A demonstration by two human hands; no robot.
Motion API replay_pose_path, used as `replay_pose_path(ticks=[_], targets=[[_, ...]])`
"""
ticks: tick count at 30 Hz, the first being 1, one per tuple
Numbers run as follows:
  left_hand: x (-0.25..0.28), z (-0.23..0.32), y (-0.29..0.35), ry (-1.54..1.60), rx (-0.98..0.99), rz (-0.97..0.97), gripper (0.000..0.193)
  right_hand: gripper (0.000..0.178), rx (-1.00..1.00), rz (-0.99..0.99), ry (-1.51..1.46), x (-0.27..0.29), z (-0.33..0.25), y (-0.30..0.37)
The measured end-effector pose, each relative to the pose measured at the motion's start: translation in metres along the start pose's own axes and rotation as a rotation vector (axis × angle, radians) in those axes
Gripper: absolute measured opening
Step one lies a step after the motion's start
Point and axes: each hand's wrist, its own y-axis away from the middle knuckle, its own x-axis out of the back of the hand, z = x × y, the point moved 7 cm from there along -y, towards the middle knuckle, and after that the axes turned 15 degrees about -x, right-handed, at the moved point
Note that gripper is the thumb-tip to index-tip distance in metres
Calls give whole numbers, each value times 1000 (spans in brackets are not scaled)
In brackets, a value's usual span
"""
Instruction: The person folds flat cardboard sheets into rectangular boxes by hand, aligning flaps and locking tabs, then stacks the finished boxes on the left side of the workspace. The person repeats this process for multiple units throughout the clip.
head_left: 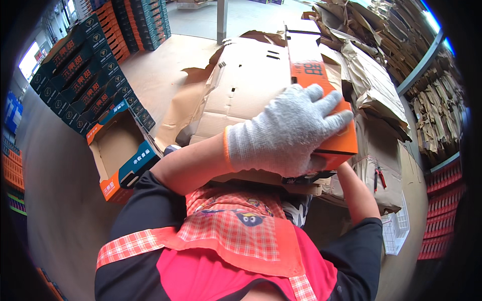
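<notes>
Right of centre, on a stack of flat cardboard, an orange carton sits under the person's gloved left hand, whose fingers spread across its near end; whether that grip is closed cannot be told. The right hand is hidden behind the carton, its grip impossible to judge. An open box stands at left, near dark green boxes. Pliers lie at right.
</notes>
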Motion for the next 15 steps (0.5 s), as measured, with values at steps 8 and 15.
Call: replay_pose_path(ticks=[8, 15], targets=[[-29, -12, -17, 194, -65, 447, 96, 33, 412, -68, -461, 67, -257, 104], [-57, -6, 7, 236, 99, 784, 135, 29, -66, -89, 322, 38, -289, 97]])
